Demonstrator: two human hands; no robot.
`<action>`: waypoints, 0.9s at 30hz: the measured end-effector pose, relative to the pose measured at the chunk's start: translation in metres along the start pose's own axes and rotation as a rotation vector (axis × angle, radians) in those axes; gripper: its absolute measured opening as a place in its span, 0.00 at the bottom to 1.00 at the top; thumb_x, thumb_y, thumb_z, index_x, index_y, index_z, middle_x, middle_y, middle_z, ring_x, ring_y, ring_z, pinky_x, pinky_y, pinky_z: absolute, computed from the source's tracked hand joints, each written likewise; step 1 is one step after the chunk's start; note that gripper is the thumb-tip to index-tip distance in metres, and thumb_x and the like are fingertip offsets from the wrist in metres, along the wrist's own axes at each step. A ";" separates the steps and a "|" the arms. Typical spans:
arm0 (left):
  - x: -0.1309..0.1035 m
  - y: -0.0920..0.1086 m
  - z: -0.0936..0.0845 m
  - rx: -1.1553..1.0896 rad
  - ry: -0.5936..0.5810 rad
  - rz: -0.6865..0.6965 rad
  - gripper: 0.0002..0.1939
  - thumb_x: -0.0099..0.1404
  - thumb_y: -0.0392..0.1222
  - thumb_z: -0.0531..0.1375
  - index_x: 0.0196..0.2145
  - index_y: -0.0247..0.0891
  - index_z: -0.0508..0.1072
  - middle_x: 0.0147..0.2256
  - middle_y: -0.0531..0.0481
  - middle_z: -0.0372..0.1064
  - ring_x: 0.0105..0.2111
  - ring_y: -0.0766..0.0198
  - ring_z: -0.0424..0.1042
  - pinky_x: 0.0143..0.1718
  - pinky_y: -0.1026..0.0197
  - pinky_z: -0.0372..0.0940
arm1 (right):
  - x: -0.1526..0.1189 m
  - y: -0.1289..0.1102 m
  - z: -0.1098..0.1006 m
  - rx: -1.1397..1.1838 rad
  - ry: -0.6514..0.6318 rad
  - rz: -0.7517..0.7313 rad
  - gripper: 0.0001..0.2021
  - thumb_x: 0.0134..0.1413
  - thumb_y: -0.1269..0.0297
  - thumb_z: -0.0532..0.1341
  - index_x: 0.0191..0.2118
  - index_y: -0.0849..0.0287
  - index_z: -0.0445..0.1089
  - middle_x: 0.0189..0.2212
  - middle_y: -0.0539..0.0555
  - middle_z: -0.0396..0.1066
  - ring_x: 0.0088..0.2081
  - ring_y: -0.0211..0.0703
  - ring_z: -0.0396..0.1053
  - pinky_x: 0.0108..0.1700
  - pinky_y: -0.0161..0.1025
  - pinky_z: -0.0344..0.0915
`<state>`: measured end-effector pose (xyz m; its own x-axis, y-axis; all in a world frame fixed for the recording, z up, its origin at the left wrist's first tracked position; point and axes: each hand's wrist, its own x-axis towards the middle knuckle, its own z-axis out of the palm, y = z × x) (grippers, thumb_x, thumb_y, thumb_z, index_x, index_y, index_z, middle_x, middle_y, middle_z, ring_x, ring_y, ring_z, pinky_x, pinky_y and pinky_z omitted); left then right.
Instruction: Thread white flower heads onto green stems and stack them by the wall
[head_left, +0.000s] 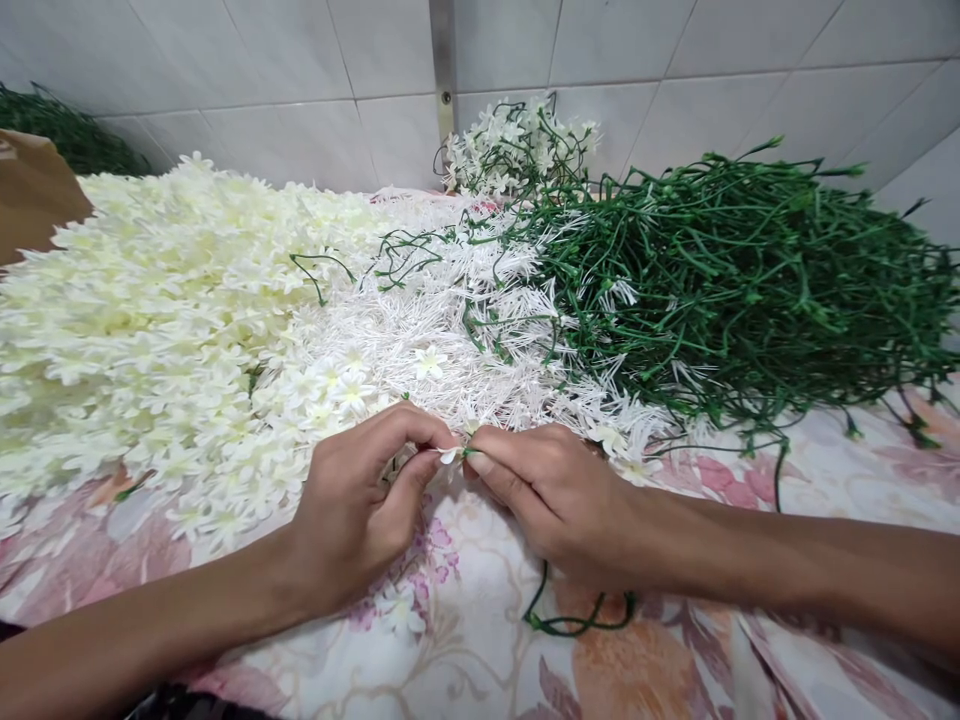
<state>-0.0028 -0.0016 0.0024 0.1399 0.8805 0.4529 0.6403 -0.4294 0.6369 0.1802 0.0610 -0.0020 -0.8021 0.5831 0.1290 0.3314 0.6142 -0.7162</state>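
Observation:
My left hand point(360, 505) pinches a small white artificial flower point(448, 456) between thumb and forefinger. Its fingertips nearly meet those of my right hand point(559, 490), which is closed on a thin green plastic stem point(466, 453) at the flower's base. Palm and fingers partly hide both pieces. Below my right hand a curled green stem point(579, 628) shows over the cloth; whether it is the held one I cannot tell. Just beyond the hands spreads a heap of thin white filament pieces point(420, 335), with a loose white flower point(430, 362) on top.
A big pile of cream-white flower heads point(165, 320) fills the left. Tangled green stems point(750, 290) are heaped on the right. Against the tiled wall point(600, 40) stands a bunch of assembled white flowers point(517, 150). A floral cloth point(480, 640) covers the table.

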 end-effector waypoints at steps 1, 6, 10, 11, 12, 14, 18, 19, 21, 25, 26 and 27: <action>0.000 0.000 0.000 -0.006 -0.002 -0.002 0.10 0.64 0.25 0.53 0.36 0.38 0.68 0.32 0.55 0.70 0.32 0.73 0.70 0.34 0.72 0.63 | 0.000 0.000 0.000 0.000 -0.003 0.001 0.15 0.66 0.61 0.46 0.26 0.56 0.52 0.19 0.45 0.52 0.20 0.34 0.51 0.26 0.36 0.43; -0.001 -0.001 -0.001 -0.028 -0.019 -0.011 0.10 0.65 0.26 0.54 0.36 0.39 0.68 0.32 0.56 0.70 0.31 0.74 0.70 0.33 0.72 0.63 | -0.001 0.001 0.000 0.001 -0.008 -0.008 0.15 0.66 0.60 0.47 0.26 0.56 0.52 0.19 0.44 0.52 0.20 0.34 0.51 0.26 0.35 0.43; -0.002 -0.003 -0.001 -0.040 -0.027 -0.010 0.09 0.66 0.27 0.54 0.37 0.40 0.68 0.32 0.56 0.70 0.32 0.73 0.71 0.34 0.72 0.63 | -0.001 0.003 0.000 0.005 -0.005 -0.028 0.15 0.67 0.61 0.47 0.26 0.56 0.52 0.19 0.44 0.51 0.20 0.34 0.50 0.26 0.35 0.43; -0.002 -0.003 -0.002 -0.042 -0.026 -0.007 0.09 0.66 0.27 0.54 0.36 0.40 0.69 0.32 0.56 0.70 0.32 0.74 0.71 0.34 0.72 0.63 | -0.001 0.003 0.000 0.005 -0.005 -0.032 0.15 0.67 0.62 0.47 0.26 0.56 0.52 0.19 0.44 0.51 0.20 0.34 0.50 0.26 0.35 0.43; -0.001 -0.004 -0.002 -0.044 -0.028 -0.005 0.09 0.66 0.27 0.54 0.36 0.40 0.69 0.32 0.56 0.70 0.32 0.74 0.70 0.34 0.73 0.63 | -0.001 0.003 0.001 0.004 -0.004 -0.031 0.15 0.67 0.62 0.47 0.26 0.56 0.52 0.19 0.44 0.52 0.21 0.34 0.50 0.26 0.35 0.43; 0.000 -0.004 -0.002 -0.050 -0.035 -0.003 0.09 0.66 0.27 0.54 0.36 0.40 0.68 0.32 0.56 0.70 0.32 0.74 0.70 0.34 0.73 0.63 | 0.000 0.003 0.001 0.002 -0.001 -0.025 0.14 0.66 0.62 0.47 0.27 0.56 0.52 0.19 0.44 0.52 0.21 0.34 0.50 0.26 0.35 0.43; 0.000 -0.005 -0.002 -0.070 -0.048 -0.016 0.09 0.66 0.28 0.54 0.36 0.40 0.69 0.32 0.56 0.70 0.32 0.74 0.70 0.33 0.73 0.63 | 0.000 0.003 0.001 0.001 -0.015 -0.004 0.14 0.66 0.62 0.47 0.27 0.56 0.53 0.19 0.44 0.52 0.20 0.34 0.50 0.26 0.35 0.44; 0.000 -0.005 -0.002 -0.077 -0.049 -0.017 0.09 0.66 0.28 0.54 0.36 0.40 0.69 0.32 0.56 0.70 0.32 0.73 0.70 0.33 0.72 0.63 | 0.000 0.003 0.001 0.006 -0.018 -0.003 0.14 0.66 0.62 0.47 0.27 0.56 0.53 0.19 0.44 0.52 0.20 0.34 0.51 0.26 0.35 0.44; 0.000 -0.005 -0.002 -0.088 -0.052 -0.026 0.09 0.66 0.28 0.54 0.37 0.40 0.69 0.32 0.55 0.71 0.32 0.72 0.71 0.33 0.71 0.64 | 0.000 0.003 0.001 0.021 -0.022 -0.003 0.14 0.67 0.61 0.47 0.27 0.56 0.53 0.19 0.44 0.52 0.20 0.34 0.51 0.26 0.35 0.45; 0.001 -0.005 -0.003 -0.120 -0.061 -0.063 0.08 0.67 0.30 0.55 0.37 0.41 0.69 0.31 0.55 0.71 0.31 0.70 0.71 0.32 0.69 0.64 | 0.001 0.002 -0.001 0.051 -0.018 0.003 0.14 0.67 0.61 0.47 0.28 0.56 0.54 0.19 0.44 0.52 0.20 0.33 0.51 0.26 0.35 0.45; 0.001 -0.005 -0.003 -0.131 -0.059 -0.074 0.07 0.67 0.31 0.55 0.36 0.41 0.70 0.31 0.55 0.71 0.31 0.70 0.71 0.31 0.68 0.64 | 0.001 0.001 -0.002 0.057 -0.018 0.007 0.14 0.67 0.61 0.47 0.28 0.56 0.55 0.19 0.44 0.52 0.20 0.33 0.51 0.26 0.35 0.45; 0.002 -0.005 -0.002 -0.141 -0.056 -0.083 0.07 0.67 0.32 0.55 0.36 0.42 0.70 0.31 0.54 0.71 0.31 0.69 0.71 0.30 0.68 0.64 | 0.001 0.000 -0.003 0.067 -0.017 0.016 0.13 0.67 0.61 0.47 0.29 0.56 0.56 0.19 0.44 0.52 0.20 0.34 0.52 0.26 0.35 0.46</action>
<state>-0.0079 0.0018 0.0013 0.1349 0.9224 0.3620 0.5400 -0.3747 0.7536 0.1811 0.0626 0.0004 -0.8053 0.5834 0.1056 0.3108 0.5671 -0.7628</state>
